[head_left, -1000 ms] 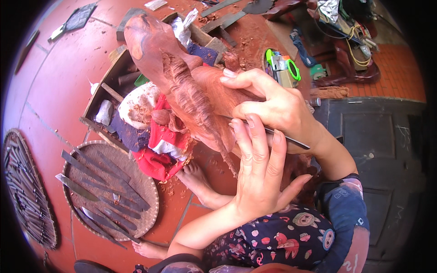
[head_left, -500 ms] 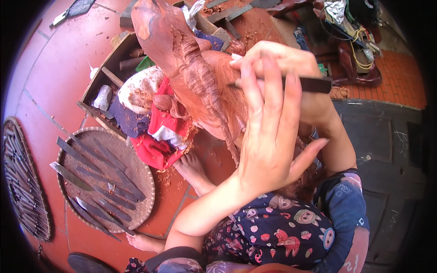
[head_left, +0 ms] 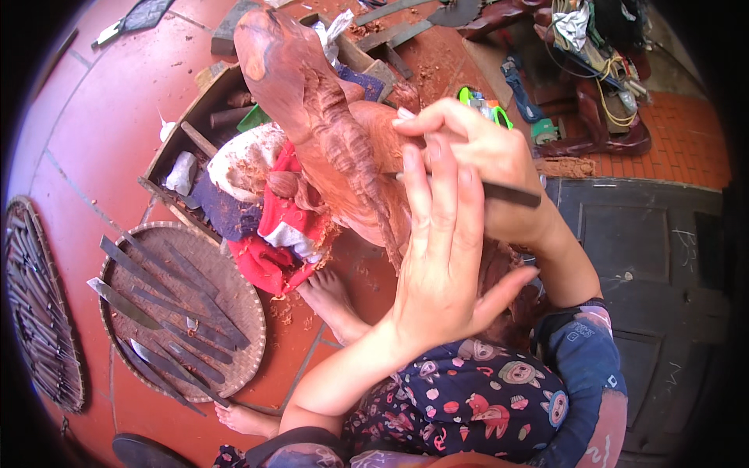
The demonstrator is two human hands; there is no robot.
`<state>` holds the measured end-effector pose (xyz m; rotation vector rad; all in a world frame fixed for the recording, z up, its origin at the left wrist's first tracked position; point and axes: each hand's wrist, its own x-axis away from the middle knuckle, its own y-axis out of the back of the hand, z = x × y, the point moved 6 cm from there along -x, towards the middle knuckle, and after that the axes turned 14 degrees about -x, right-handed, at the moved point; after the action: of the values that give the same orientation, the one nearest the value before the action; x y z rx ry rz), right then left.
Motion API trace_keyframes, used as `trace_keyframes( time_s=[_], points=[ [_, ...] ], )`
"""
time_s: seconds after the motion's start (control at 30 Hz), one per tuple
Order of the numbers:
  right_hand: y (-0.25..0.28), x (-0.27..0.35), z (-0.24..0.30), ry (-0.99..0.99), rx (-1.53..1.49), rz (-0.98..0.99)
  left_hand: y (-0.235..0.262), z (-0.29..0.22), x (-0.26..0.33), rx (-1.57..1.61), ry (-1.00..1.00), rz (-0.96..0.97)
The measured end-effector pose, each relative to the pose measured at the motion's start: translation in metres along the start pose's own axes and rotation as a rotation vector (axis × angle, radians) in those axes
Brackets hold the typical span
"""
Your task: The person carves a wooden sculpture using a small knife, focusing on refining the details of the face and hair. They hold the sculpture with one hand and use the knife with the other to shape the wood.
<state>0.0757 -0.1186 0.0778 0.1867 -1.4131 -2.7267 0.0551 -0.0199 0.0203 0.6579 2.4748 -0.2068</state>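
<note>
A reddish-brown wood carving [head_left: 312, 86] with a rough, ridged strip along its length leans up in front of me. My right hand [head_left: 499, 171] has its fingers curled at a slim carving chisel [head_left: 511, 193], whose dark flat shank lies across the hand. The chisel's tip points left at the smooth wood beside the ridged strip. My left hand [head_left: 437, 269] lies over the chisel's front part with its fingers stretched out and thumb apart; it hides part of the tool. Against the carving's left side rest red, white and dark blue cloths [head_left: 273, 226].
A round woven tray [head_left: 121, 312] of flat blades sits at the left, beside another basket [head_left: 76, 390] packed with tools. Behind the cloths is a wooden box [head_left: 168, 191]. A dark panel [head_left: 624, 234] lies at right; bare feet [head_left: 331, 300] rest on the tiled floor.
Both hands and the chisel have shifted down and left, and the chisel's rear end has tipped lower. A bright green-edged object behind my right hand has come into view.
</note>
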Motion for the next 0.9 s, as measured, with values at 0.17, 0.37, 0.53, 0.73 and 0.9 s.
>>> trace_keyframes(
  time_s=[0.17,0.37,0.53,0.73,0.9],
  points=[
    [-0.003,-0.002,0.001,-0.017,-0.036,-0.002,0.002,0.003,-0.006,0.013,0.004,0.024],
    [0.006,-0.011,-0.003,-0.112,-0.029,0.043,0.004,0.005,-0.013,0.002,-0.020,0.003],
    [-0.001,-0.006,0.003,-0.032,0.005,-0.026,0.010,-0.001,-0.005,0.043,0.026,0.014],
    [0.000,-0.010,0.002,-0.063,-0.012,-0.056,0.008,0.003,-0.009,0.071,0.021,0.016],
    [0.003,-0.016,-0.005,-0.115,-0.118,0.007,0.008,0.007,-0.017,0.017,-0.032,-0.033]
  ],
)
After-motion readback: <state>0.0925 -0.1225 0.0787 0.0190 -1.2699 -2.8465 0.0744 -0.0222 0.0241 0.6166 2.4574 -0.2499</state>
